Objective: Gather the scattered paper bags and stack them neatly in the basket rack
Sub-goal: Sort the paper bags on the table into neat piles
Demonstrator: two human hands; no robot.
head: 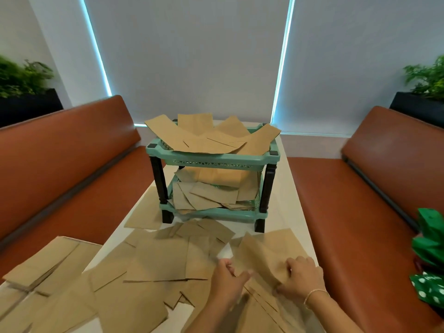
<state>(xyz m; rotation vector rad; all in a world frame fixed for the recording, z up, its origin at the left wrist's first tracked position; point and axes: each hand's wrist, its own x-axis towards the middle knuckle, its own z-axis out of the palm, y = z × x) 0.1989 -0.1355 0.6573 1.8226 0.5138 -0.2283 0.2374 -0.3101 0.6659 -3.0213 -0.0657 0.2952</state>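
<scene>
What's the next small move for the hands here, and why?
Probably lift the paper bag that both hands are working on clear of the pile. The left hand and right hand both pinch its near edge, it already tilts up off the table, and many bags still lie loose in front of the basket rack.

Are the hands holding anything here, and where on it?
Both hands are on one brown paper bag at the near right of the table: the left hand pinches its near left edge, and the right hand grips its near right part.
</scene>
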